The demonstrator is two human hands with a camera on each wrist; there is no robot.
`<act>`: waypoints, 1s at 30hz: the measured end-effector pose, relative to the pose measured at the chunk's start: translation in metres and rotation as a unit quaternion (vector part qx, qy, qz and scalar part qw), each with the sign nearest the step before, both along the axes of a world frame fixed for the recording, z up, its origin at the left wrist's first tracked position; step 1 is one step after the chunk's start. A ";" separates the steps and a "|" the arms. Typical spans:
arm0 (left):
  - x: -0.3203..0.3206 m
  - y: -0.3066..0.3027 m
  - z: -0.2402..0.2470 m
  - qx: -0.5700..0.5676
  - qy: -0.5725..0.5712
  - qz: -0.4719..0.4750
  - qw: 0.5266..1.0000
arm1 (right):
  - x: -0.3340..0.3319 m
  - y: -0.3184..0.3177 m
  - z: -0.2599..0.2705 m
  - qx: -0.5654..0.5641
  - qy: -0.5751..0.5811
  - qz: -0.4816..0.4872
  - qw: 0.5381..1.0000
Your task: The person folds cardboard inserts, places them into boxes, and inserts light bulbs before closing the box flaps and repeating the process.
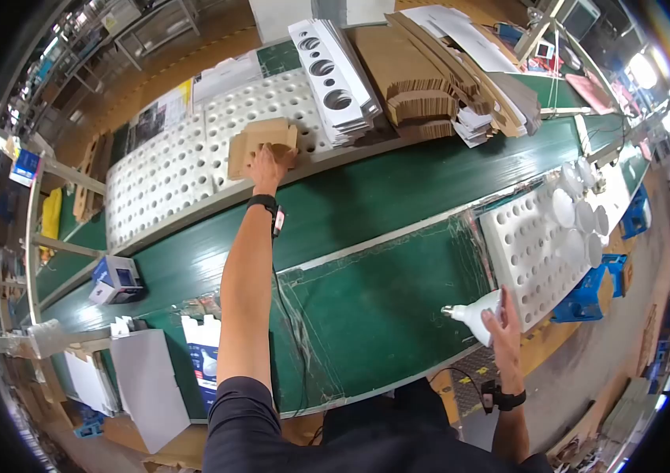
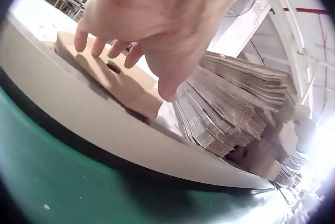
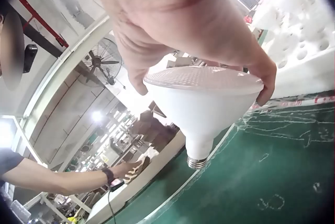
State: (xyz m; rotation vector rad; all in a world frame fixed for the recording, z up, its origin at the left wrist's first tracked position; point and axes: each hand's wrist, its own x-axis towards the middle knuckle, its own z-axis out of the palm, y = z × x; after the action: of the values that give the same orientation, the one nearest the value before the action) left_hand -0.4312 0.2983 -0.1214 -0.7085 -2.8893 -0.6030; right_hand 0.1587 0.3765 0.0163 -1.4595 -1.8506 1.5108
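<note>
My left hand (image 1: 266, 168) reaches across the belt to a small brown die-cut cardboard piece (image 1: 242, 147) lying on the white perforated board. In the left wrist view, the spread fingers come down over this cardboard (image 2: 131, 85), fingertips right at its surface. At the right, my right hand (image 1: 508, 335) grips a white reflector light bulb (image 1: 475, 316) by its wide rim. The right wrist view shows thumb and fingers around the textured lens edge of the bulb (image 3: 201, 106), whose metal screw base (image 3: 197, 162) points down above the green bench.
Stacks of brown cardboard (image 1: 406, 71) and white hole-punched sheets (image 1: 327, 79) stand behind the green belt (image 1: 351, 197). More bulbs (image 1: 563, 209) sit on the right-hand perforated board (image 1: 520, 260). A printed box (image 1: 117, 280) rests at left; a dark cable (image 1: 292, 323) crosses the bench.
</note>
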 end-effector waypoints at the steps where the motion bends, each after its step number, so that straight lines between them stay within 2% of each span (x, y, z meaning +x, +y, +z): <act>1: 0.004 0.007 -0.001 -0.026 -0.013 0.012 0.999 | 0.001 0.001 -0.001 0.000 0.018 0.012 1.000; 2: -0.012 -0.019 -0.007 -0.045 -0.033 0.021 0.998 | -0.024 -0.036 0.004 0.008 0.011 0.006 1.000; 5: -0.012 -0.012 -0.011 -0.057 -0.016 0.000 0.998 | -0.027 -0.043 0.009 -0.014 0.008 -0.013 1.000; 7: -0.021 -0.018 -0.009 -0.025 -0.049 -0.006 0.998 | -0.033 -0.048 0.005 -0.033 0.016 -0.024 0.999; 9: -0.031 -0.021 -0.010 0.040 -0.140 0.043 0.988 | -0.033 -0.054 -0.004 -0.023 0.035 -0.025 0.999; 10: -0.037 -0.026 -0.013 0.034 -0.139 0.040 0.989 | -0.035 -0.059 -0.002 -0.028 0.036 -0.029 0.999; 12: -0.044 -0.038 -0.006 0.133 -0.075 0.049 0.987 | -0.045 -0.060 0.004 -0.037 0.023 -0.009 0.999; 13: -0.042 -0.046 0.004 0.128 -0.073 0.049 0.988 | -0.047 -0.059 0.001 -0.042 0.025 -0.010 0.999; 15: -0.030 -0.076 0.041 0.190 0.046 0.049 0.980 | -0.056 -0.053 -0.010 -0.077 0.153 -0.050 0.984; 16: -0.012 -0.095 0.068 0.281 -0.015 0.007 0.960 | -0.068 -0.049 -0.018 -0.098 0.206 -0.059 0.972; 17: 0.013 -0.115 0.093 0.369 -0.077 -0.036 0.925 | -0.096 -0.050 0.001 -0.109 0.225 -0.048 0.967; 19: 0.071 -0.147 0.134 0.427 -0.169 -0.106 0.882 | -0.130 -0.041 -0.010 -0.147 0.290 -0.020 0.945; 21: 0.126 -0.169 0.164 0.387 -0.251 -0.092 0.883 | -0.167 -0.043 -0.006 -0.150 0.330 0.014 0.932; 22: 0.151 -0.175 0.170 0.382 -0.249 -0.087 0.886 | -0.177 -0.045 -0.007 -0.171 0.352 0.022 0.920; 25: 0.222 -0.184 0.177 0.462 -0.368 -0.090 0.802 | -0.183 -0.050 0.006 -0.212 0.363 0.052 0.906; 26: 0.249 -0.178 0.183 0.451 -0.383 -0.138 0.794 | -0.175 -0.052 0.008 -0.214 0.363 0.050 0.906; 27: 0.273 -0.170 0.190 0.442 -0.396 -0.185 0.783 | -0.167 -0.052 0.007 -0.268 0.388 0.057 0.880; 28: 0.290 -0.168 0.190 0.444 -0.395 -0.185 0.783 | -0.157 -0.051 0.005 -0.320 0.412 0.064 0.851; 30: 0.318 -0.165 0.186 0.437 -0.452 -0.208 0.749 | -0.134 -0.054 -0.002 -0.302 0.395 0.069 0.865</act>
State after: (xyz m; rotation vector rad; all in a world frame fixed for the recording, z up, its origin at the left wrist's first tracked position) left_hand -0.1129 0.1334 0.0647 -1.0455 -2.4268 -2.7495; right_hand 0.0251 0.3229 0.0140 -0.6679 -1.0298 2.4192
